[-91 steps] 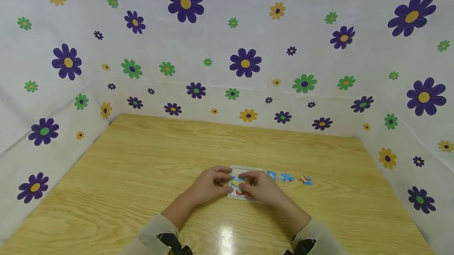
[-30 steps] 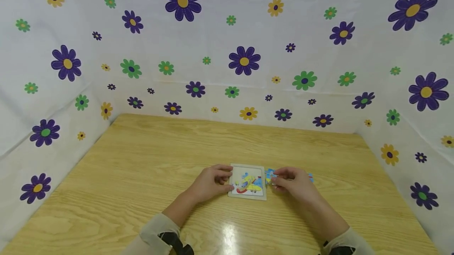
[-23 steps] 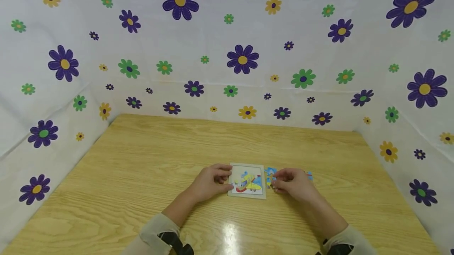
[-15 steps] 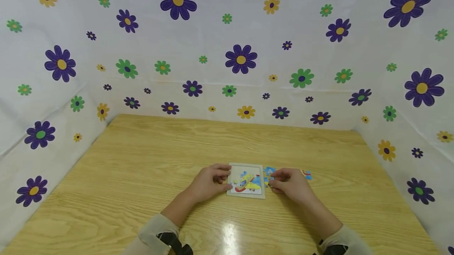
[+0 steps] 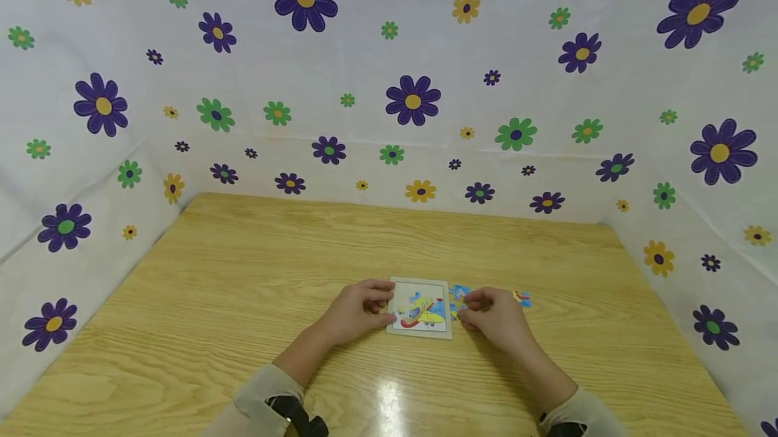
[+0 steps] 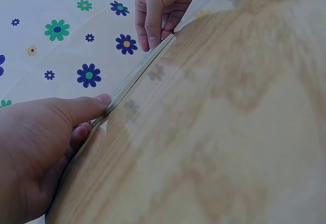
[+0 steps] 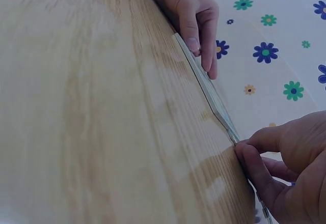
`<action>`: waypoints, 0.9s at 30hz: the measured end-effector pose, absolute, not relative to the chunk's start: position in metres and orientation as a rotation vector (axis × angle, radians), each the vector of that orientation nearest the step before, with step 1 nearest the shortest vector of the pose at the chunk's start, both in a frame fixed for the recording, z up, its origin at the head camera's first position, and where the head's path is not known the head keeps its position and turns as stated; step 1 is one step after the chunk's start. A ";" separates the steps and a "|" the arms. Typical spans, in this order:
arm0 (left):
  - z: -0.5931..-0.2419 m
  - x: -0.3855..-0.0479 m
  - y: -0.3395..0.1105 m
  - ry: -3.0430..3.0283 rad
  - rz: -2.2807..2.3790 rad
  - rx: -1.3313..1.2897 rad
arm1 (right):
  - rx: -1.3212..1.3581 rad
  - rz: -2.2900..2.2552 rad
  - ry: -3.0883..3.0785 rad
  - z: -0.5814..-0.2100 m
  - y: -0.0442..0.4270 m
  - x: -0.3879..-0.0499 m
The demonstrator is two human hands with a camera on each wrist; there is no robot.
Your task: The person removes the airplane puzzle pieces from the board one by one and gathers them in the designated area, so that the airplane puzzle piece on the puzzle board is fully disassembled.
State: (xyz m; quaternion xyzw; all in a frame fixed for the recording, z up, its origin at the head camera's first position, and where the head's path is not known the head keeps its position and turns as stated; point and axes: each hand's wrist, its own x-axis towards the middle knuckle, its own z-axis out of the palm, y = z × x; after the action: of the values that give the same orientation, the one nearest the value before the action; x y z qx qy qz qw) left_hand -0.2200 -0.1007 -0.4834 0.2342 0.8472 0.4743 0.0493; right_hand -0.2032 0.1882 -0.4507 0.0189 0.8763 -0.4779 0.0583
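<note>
Jigsaw tray point(image 5: 419, 335): flat on the tabletop point(image 5: 243, 254), a little nearer its right edge than its left, well in from the far edge.
Airplane picture point(image 5: 430, 315): yellow wings, a red stripe and some blue, filling the lower and right part of the tray; pale backing shows along the top and left.
My left hand point(image 5: 355, 315): bent fingers and thumb hold the tray's left rim, thumb toward the near corner, index fingertip by the far one.
My right hand point(image 5: 501, 319): thumb and index finger narrow, pinching a blue-and-yellow puzzle piece point(image 5: 455, 309) just beside the tray's right rim.
Blue puzzle piece point(image 5: 460, 290): on the tabletop beside the tray's far right corner, near my right fingertips.
Multicolored puzzle piece point(image 5: 522, 298): farther toward the tabletop's right edge, partly hidden by my right hand.
Sleeves point(image 5: 267, 390): beige, with black straps point(image 5: 294, 413).
Flowered cloth point(image 5: 365, 52): upright along the tabletop's far, left and right edges.
</note>
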 end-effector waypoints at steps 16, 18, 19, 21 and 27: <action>-0.483 -0.221 -0.103 2.585 1.439 0.712 | 0.071 -1.565 2.544 -0.446 0.174 -0.210; -0.482 -0.221 -0.103 2.584 1.442 0.712 | 0.027 -1.580 2.501 -0.445 0.169 -0.210; -0.482 -0.221 -0.103 2.584 1.444 0.712 | 0.003 -1.590 2.469 -0.444 0.168 -0.211; -0.483 -0.221 -0.103 2.586 1.443 0.713 | -0.048 -1.613 2.399 -0.443 0.164 -0.211; -0.484 -0.221 -0.101 2.584 1.445 0.718 | -0.202 -1.595 2.342 -0.443 0.152 -0.214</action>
State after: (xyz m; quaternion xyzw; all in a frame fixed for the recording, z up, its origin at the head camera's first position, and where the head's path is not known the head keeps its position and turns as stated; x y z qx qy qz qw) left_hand -0.2215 -0.1009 -0.4837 0.2353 0.8473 0.4738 0.0476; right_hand -0.2137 0.1523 -0.4430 -0.0703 0.8152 -0.5551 0.1498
